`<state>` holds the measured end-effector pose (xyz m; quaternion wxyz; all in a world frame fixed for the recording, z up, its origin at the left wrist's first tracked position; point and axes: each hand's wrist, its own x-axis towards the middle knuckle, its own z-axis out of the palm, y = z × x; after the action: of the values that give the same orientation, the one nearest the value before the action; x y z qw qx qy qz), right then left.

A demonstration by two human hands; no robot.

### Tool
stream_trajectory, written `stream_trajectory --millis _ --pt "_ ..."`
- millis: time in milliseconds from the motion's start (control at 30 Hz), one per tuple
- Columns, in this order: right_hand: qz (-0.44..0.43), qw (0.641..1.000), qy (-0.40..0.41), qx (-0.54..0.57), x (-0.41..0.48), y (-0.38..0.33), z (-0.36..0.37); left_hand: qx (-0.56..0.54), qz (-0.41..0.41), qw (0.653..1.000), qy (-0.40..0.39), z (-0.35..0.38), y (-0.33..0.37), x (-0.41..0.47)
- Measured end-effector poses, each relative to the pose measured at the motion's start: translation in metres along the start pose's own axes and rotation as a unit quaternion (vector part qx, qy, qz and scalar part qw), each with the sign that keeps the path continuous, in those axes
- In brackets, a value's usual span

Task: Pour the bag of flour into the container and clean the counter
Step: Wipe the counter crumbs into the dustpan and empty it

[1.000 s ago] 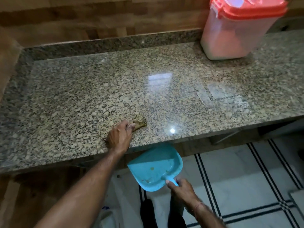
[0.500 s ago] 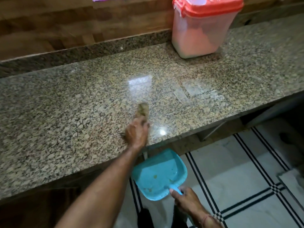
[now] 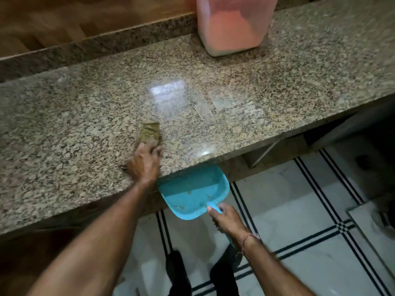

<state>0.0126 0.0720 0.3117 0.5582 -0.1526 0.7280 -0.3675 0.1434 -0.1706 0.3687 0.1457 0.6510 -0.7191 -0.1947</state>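
The left hand (image 3: 145,162) is pressed palm-down on a folded, olive-brown cloth (image 3: 150,133), the grip closed over its near end while the far end lies flat on the desk (image 3: 299,99). The cloth is judged soft, light and pliable; it is best held as shown, bunched under the fingers, so that pressure is spread along its length. The right hand (image 3: 226,218) is wrapped around the handle of a turquoise dustpan (image 3: 192,193), whose lip is tucked just under the desk's front edge, beside the cloth. The pan appears to be stiff, light plastic, and a few brown specks are seen in it. At the back of the speckled granite stands the translucent container (image 3: 230,28), part-filled with pale flour and well apart from both hands.
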Motion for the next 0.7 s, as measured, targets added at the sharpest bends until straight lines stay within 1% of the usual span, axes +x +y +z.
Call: stream_trajectory --millis 67,100,133,167,233,333,367,400,433,467,533,633,667,700 --pt "-0.012 1.0 0.003 -0.009 0.005 0.001 -0.018 -0.014 0.061 0.997 -0.045 0.026 0.037 -0.016" --pt "-0.016 1.0 0.002 -0.01 0.007 0.002 -0.03 -0.018 0.079 0.994 -0.068 0.036 0.055 -0.02" --pt "-0.02 1.0 -0.001 -0.01 0.008 0.003 -0.04 -0.025 0.08 0.993 -0.079 0.039 0.066 -0.02" --pt "-0.02 1.0 -0.006 -0.014 0.008 0.005 -0.047 -0.037 0.061 0.995 -0.074 0.037 0.069 -0.014" --pt "-0.017 1.0 -0.01 -0.022 0.007 0.009 -0.067 -0.067 -0.021 0.997 -0.024 0.026 0.063 0.003" --pt "-0.017 1.0 0.005 -0.016 0.011 0.01 -0.096 -0.064 -0.144 0.986 0.045 0.012 0.041 0.033" --pt "-0.018 1.0 0.009 -0.008 0.013 0.011 -0.105 -0.067 -0.173 0.981 0.053 0.017 0.042 0.039" --pt "-0.017 1.0 0.011 -0.003 0.016 0.011 -0.111 -0.069 -0.182 0.979 0.054 0.024 0.049 0.044" --pt "-0.014 1.0 0.015 -0.001 0.02 0.012 -0.115 -0.073 -0.175 0.981 0.046 0.033 0.063 0.045" --pt "-0.011 1.0 0.02 -0.002 0.023 0.014 -0.118 -0.079 -0.146 0.986 0.035 0.043 0.079 0.043" --pt "-0.007 1.0 0.024 -0.002 0.029 0.018 -0.122 -0.096 -0.052 0.994 0.007 0.066 0.123 0.029" --pt "0.007 1.0 0.024 -0.001 0.039 0.018 -0.127 -0.087 0.072 0.99 -0.081 0.093 0.183 0.006" --pt "0.011 1.0 0.024 0.001 0.041 0.015 -0.13 -0.091 0.085 0.988 -0.091 0.095 0.193 0.007" --pt "0.011 1.0 0.024 0.004 0.043 0.012 -0.134 -0.108 0.075 0.988 -0.08 0.094 0.199 0.016"
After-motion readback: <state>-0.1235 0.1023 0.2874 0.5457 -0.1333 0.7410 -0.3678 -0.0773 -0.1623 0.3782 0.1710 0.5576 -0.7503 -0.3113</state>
